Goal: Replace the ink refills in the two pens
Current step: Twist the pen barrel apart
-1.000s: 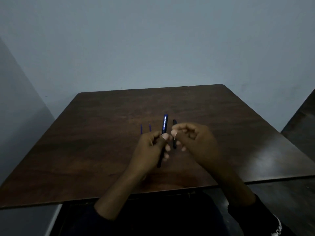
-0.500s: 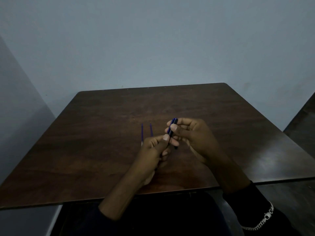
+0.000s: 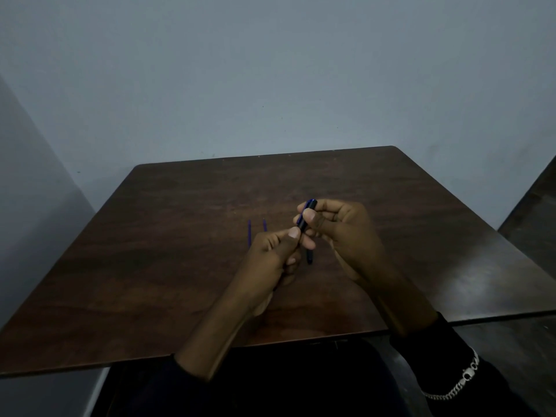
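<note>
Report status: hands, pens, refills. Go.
Left hand and right hand both gripping blue pen over table. Second pen lying below. Two refills left, untouched. Nothing obstructing.

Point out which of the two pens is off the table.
The blue pen, gripped by both hands; the other pen lies flat on the table beneath them.

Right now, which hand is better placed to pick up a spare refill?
The left hand: the refills lie just beyond it on the table, while the right hand is farther away, gripping the pen.
</note>
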Available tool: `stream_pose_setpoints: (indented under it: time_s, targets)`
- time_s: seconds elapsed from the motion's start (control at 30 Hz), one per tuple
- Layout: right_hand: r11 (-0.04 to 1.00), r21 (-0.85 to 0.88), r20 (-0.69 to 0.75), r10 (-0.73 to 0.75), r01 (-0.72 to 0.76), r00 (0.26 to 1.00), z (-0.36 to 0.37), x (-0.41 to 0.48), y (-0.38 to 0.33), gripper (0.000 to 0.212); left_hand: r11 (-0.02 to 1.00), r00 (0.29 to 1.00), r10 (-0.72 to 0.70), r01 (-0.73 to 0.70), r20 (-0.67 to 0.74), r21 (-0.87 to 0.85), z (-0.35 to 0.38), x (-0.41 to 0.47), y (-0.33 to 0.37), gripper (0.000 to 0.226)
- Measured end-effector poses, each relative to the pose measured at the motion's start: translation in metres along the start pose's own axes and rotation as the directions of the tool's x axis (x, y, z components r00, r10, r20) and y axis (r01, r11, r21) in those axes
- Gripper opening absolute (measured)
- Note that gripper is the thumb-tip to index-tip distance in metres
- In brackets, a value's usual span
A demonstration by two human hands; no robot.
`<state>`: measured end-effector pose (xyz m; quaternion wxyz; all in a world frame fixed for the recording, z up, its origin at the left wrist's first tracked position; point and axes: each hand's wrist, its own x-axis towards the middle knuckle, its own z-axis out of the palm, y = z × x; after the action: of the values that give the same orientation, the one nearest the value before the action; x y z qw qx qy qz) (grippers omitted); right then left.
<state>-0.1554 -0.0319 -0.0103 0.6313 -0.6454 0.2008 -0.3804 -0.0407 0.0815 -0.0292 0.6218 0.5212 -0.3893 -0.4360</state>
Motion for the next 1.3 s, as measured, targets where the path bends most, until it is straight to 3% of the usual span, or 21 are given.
stream_pose_setpoints:
  time_s: [0.7,0.87,1.0,1.17,1.3]
  targets:
    - [0.997,-0.073,-0.064,-0.022,0.017,0.998,-0.001,-0.006,-0.005,0.014,0.995,0.999,-0.021,0.025,-0.037,0.095,0.007,0.005,-0.005,0.045]
    - [0.992,0.094,-0.117,0.099,-0.088,0.988,-0.023,0.008,-0.023,0.015,0.998,0.999,-0.039,0.040,-0.021,0.049,0.008,0.000,-0.016,0.041]
    - [0.983,0.075,-0.078,0.174,-0.168,0.982,-0.041,0.016,-0.022,0.013,0.997,0.996,-0.081,0.081,-0.026,-0.018,0.004,0.002,-0.013,0.044]
    - [0.956,-0.130,-0.152,0.242,-0.262,0.958,-0.076,0.020,-0.007,0.016,0.986,0.991,-0.132,0.127,-0.038,-0.104,0.003,0.004,-0.013,0.043]
    - [0.856,-0.353,-0.248,0.304,-0.378,0.920,-0.109,0.021,0.011,0.003,0.983,0.984,-0.149,0.137,-0.096,-0.123,-0.001,0.007,-0.018,0.040]
